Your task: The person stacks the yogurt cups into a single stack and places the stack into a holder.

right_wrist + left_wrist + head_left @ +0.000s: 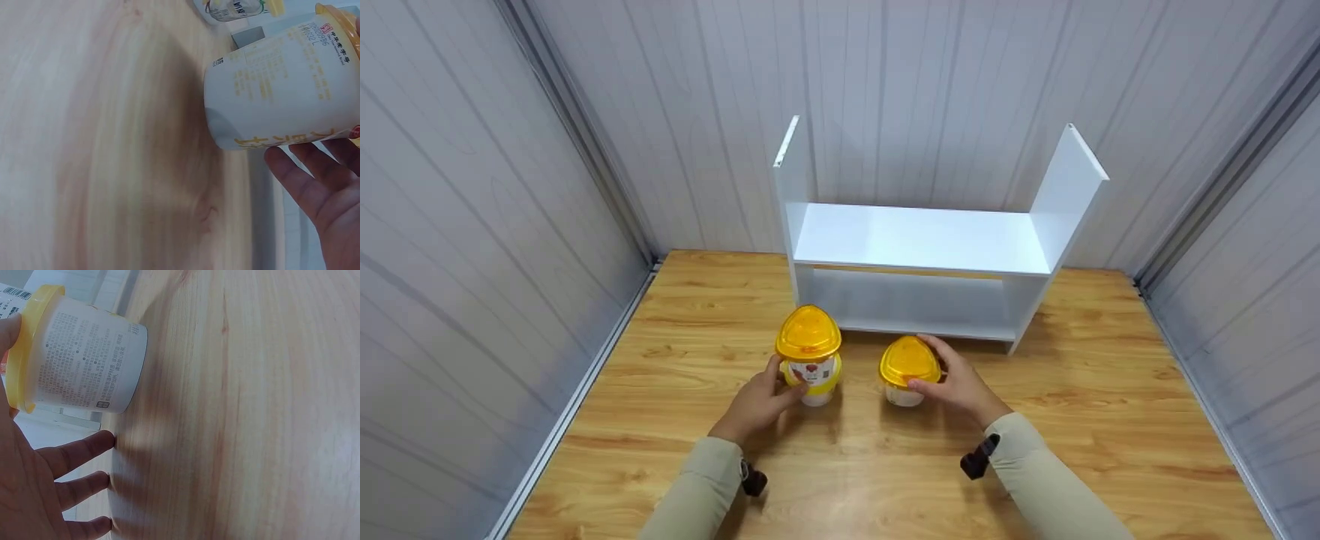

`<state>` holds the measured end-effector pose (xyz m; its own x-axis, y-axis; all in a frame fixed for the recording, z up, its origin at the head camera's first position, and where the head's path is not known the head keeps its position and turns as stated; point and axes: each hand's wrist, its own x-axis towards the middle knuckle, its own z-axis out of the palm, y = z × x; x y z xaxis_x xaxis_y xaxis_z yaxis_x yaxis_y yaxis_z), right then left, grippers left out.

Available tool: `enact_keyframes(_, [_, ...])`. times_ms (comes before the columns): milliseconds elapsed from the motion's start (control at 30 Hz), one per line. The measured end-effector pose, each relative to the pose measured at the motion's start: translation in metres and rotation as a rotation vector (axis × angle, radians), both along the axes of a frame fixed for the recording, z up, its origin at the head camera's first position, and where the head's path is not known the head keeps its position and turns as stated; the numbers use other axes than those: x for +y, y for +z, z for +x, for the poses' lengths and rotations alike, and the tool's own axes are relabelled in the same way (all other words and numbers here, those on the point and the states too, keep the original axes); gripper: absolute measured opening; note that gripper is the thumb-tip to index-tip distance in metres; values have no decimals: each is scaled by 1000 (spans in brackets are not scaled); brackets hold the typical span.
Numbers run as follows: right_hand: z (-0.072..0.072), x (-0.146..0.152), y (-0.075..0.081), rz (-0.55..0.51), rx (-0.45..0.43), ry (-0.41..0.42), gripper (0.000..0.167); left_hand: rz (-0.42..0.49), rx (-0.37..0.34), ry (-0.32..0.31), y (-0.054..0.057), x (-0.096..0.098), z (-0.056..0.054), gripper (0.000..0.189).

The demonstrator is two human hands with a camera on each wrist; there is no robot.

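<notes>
Two yellow-lidded cups are stacked in the head view, the upper cup [812,373] resting on the lower cup [817,398]. My left hand [761,403] grips the stack, thumb in front, near where the cups meet. In the left wrist view the lower cup [90,357] shows a white printed wall and yellow lid [35,343], with three fingers spread below it. Farther right, my right hand [960,384] holds a single cup [904,395] between thumb and fingers, around its domed yellow lid [910,361]. Its white wall [275,84] with yellow print faces the right wrist camera.
A white two-level shelf [922,236] with tall side panels stands just behind the cups. Wood-grain tabletop [855,480] lies beneath everything. Pale panelled walls [907,90] enclose the back and both sides.
</notes>
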<state>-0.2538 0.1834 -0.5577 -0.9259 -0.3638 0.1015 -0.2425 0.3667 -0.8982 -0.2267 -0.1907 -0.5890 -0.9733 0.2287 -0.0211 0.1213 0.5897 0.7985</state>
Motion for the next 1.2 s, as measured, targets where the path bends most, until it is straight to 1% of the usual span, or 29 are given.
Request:
enact_keyframes(67, [0, -1, 3, -11, -15, -4, 87, -3, 8, -4, 0, 0, 0, 67])
enact_keyframes(167, [0, -1, 8, -5, -31, -26, 88, 0, -2, 1, -1, 1, 0, 70])
enact_keyframes(267, [-1, -3, 13, 7, -33, -40, 88, -3, -15, 11, -2, 0, 0, 76])
enact_keyframes(467, [-3, -6, 21, 17, -34, -45, 86, -3, -31, 9, -4, -1, 0, 77])
enact_keyframes(633, [-3, -8, 27, 10, -22, -40, 84, -8, -51, 24, -3, -1, 0, 78])
enact_keyframes(767, [-4, -8, 33, -2, -14, -37, 83, -6, -43, 23, -1, -1, 0, 76])
enact_keyframes(967, [-5, -9, 37, 12, 0, -42, 83, -2, -6, -4, 1, -1, 0, 71])
enact_keyframes(1067, [-5, -9, 38, 11, -5, -44, 84, -3, -2, -15, 2, -2, 0, 69])
enact_keyframes(1200, [-6, -10, 42, 13, -5, -59, 83, 4, -18, -15, 1, -2, 0, 69])
